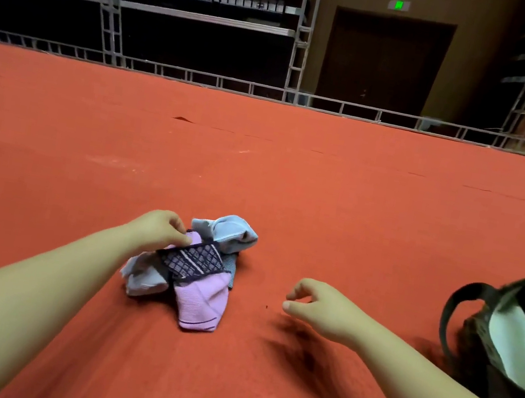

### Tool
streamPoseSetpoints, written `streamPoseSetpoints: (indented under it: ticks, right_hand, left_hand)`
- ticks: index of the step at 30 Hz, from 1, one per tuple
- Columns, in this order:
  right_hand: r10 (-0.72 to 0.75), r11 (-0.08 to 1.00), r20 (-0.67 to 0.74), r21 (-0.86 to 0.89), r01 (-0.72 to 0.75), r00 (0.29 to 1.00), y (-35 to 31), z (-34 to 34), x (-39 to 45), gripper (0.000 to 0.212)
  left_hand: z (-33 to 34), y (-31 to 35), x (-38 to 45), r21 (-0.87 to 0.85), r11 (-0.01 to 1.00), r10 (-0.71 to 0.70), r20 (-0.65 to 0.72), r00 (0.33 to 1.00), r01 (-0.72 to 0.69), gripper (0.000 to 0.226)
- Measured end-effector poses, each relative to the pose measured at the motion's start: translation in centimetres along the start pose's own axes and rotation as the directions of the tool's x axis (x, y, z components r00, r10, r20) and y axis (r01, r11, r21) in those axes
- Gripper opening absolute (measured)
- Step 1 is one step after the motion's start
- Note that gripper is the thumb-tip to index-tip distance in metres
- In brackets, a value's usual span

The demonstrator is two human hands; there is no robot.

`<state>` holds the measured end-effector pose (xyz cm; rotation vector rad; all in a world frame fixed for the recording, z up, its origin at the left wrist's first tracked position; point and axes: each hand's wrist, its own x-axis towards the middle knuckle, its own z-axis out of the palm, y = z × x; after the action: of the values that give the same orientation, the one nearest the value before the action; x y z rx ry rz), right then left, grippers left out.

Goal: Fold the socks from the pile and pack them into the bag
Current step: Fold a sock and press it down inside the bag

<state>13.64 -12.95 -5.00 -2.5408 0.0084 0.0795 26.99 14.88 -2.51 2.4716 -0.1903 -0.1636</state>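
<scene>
My left hand [159, 228] is down on the sock pile [188, 268], fingers and thumb pinching the top edge of the dark patterned sock [196, 262] that lies across the middle of the heap. Counting what I can make out in there: one dark patterned sock, one lilac sock [200, 303] poking toward me from under it, one pale blue sock [231, 233] bunched at the far side, and one light grey-blue sock [143, 278] slumped at the left, so four at least, with a strip of grey showing at the right edge that I cannot tell apart as its own sock. My right hand [319, 307] hovers just above the red carpet [260, 163], well to the right of the pile, fingers loosely curled and holding nothing. The two hands are apart. One dark bag [480, 339] sits at the far right, mouth gaping, its strap [456, 300] looped toward me, with pale fabric already lying inside it.
</scene>
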Motion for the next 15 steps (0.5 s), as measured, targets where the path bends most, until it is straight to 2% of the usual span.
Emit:
streamPoseSetpoints:
  ticks: [3, 7, 11, 15]
  right_hand:
    - [0.009, 0.999, 0.005, 0.044, -0.010, 1.000, 0.5, -0.1, 0.1, 0.017]
    - [-0.033, 0.985, -0.027, 0.167, 0.037, 0.999, -0.2, -0.3, -0.1, 0.014]
    - [-0.143, 0.926, -0.146, 0.330, 0.184, 0.979, -1.6, -0.8, -0.6, 0.031]
    - [-0.252, 0.918, -0.302, 0.227, 0.326, 0.919, -3.1, -2.1, -1.9, 0.045]
  left_hand:
    - [0.2, 0.9, -0.7, -0.097, 0.993, 0.073, 0.099, 0.992, -0.063, 0.018]
    - [0.4, 3.3, -1.9, -0.277, 0.950, 0.182, 0.113, 0.977, -0.145, 0.021]
    - [1.0, 7.1, -3.6, -0.454, 0.872, 0.270, 0.135, 0.953, -0.182, 0.019]
    - [1.9, 11.0, -5.7, -0.608, 0.786, 0.294, 0.207, 0.933, -0.113, 0.022]
